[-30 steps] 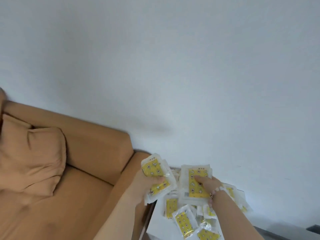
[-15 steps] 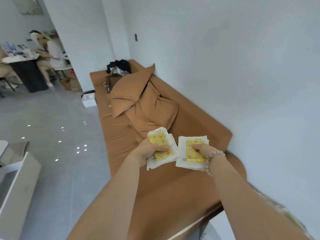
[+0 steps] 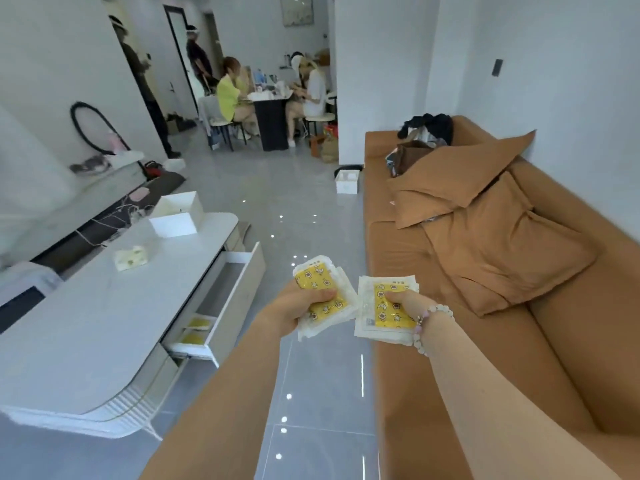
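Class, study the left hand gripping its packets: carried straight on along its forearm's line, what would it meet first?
Likely the brown sofa: the left hand, holding its packets, points forward and slightly right across the floor. Depth is unclear, so it might pass above the seat.

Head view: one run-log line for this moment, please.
left hand grips stack of yellow-and-white flat plastic packets | right hand grips second such stack | open white drawer holds similar packets
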A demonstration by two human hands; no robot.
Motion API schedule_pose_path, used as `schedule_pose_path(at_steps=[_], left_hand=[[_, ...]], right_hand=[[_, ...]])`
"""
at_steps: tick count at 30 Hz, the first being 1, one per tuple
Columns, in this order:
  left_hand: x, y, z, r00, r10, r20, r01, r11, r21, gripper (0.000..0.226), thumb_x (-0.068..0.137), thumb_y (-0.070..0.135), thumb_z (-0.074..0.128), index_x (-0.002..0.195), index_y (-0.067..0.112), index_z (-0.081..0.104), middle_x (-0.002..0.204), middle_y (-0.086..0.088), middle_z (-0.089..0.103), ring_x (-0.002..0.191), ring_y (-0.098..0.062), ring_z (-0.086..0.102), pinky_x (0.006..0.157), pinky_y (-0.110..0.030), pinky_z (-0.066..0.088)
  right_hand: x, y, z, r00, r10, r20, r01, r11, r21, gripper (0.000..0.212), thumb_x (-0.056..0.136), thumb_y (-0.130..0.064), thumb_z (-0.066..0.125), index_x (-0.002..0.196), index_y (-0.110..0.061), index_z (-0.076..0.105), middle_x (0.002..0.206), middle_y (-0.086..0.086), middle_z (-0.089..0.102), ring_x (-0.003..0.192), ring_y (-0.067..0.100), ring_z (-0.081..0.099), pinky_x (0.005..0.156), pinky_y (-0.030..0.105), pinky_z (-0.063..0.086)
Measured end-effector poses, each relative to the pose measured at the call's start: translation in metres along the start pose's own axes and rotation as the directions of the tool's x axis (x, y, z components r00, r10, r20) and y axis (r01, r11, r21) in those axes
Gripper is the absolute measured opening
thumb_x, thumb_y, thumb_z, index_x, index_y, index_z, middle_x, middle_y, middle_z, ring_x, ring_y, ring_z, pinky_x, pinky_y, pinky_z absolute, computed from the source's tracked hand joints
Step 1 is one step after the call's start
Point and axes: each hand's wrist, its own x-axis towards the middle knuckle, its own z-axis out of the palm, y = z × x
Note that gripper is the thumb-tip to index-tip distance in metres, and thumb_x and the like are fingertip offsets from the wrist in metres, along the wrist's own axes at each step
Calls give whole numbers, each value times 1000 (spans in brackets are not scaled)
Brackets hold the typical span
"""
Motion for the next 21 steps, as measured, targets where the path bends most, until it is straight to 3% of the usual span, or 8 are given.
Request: schedule_pose_path(at_steps=[2, 4, 8, 11, 12, 14, 17, 21], left_hand=[[1, -4, -30, 1000, 0, -26, -1, 1000, -18, 19, 81, 5, 71, 98, 11, 64, 98, -9, 70, 87, -21, 67, 78, -32, 55], [3, -9, -61, 998, 1, -60, -3, 999, -44, 20, 81, 5, 71, 98, 12, 64, 100, -10, 70, 90, -23, 67, 82, -35, 55], [8, -25, -113, 993, -21, -120, 5, 992, -126, 16, 83, 3, 68, 96, 11, 63, 92, -7, 70, 83, -20, 67, 74, -31, 56], [20, -33, -146, 985, -50, -167, 20, 984, -177, 18, 82, 4, 69, 98, 10, 64, 94, -8, 70, 84, -22, 68, 77, -34, 56], [27, -35, -157, 981, -62, -182, 27, 981, -190, 19, 81, 4, 70, 98, 10, 64, 94, -8, 71, 84, -22, 68, 76, -34, 56], [43, -36, -180, 973, -83, -216, 34, 974, -223, 20, 80, 4, 71, 98, 10, 65, 92, -8, 71, 80, -20, 69, 69, -31, 57], [71, -31, -212, 955, -99, -280, 17, 960, -280, 19, 79, 3, 72, 95, 9, 66, 88, -7, 71, 72, -17, 70, 60, -26, 56], [122, -17, -253, 932, -144, -332, 28, 943, -331, 17, 77, 2, 73, 90, 11, 67, 83, -6, 73, 73, -18, 70, 62, -28, 55]], right_hand=[[-2, -18, 35, 998, -29, 49, 30, 999, -19, 40, 93, -40, 53, 112, -5, 55, 127, 13, 55, 98, 28, 65, 94, 36, 51], [6, -31, 69, 995, -50, 87, 50, 999, 3, 28, 96, -35, 50, 110, -11, 52, 126, 9, 53, 80, 18, 66, 79, 23, 52], [35, -38, 119, 993, -15, 118, 27, 995, -98, 48, 83, -44, 60, 116, -9, 59, 127, 14, 57, 92, 30, 62, 85, 37, 51], [49, -56, 154, 990, 13, 139, 3, 993, -115, 45, 86, -42, 59, 117, -10, 59, 125, 11, 58, 84, 27, 60, 55, 24, 50], [53, -65, 165, 989, 6, 148, 12, 992, -123, 39, 88, -41, 58, 112, -10, 60, 122, 10, 60, 82, 25, 58, 47, 21, 45], [68, -84, 187, 985, -4, 173, 26, 991, -130, 28, 90, -38, 58, 93, -10, 61, 110, 9, 63, 78, 22, 57, 45, 24, 39], [94, -117, 217, 981, 0, 196, 28, 989, -143, 31, 92, -37, 57, 70, -16, 49, 81, 1, 55, 61, 14, 47, 39, 22, 33], [137, -163, 248, 976, 33, 216, -15, 996, -86, 23, 87, -35, 64, 90, -13, 57, 93, 2, 60, 61, 13, 51, 33, 16, 31]])
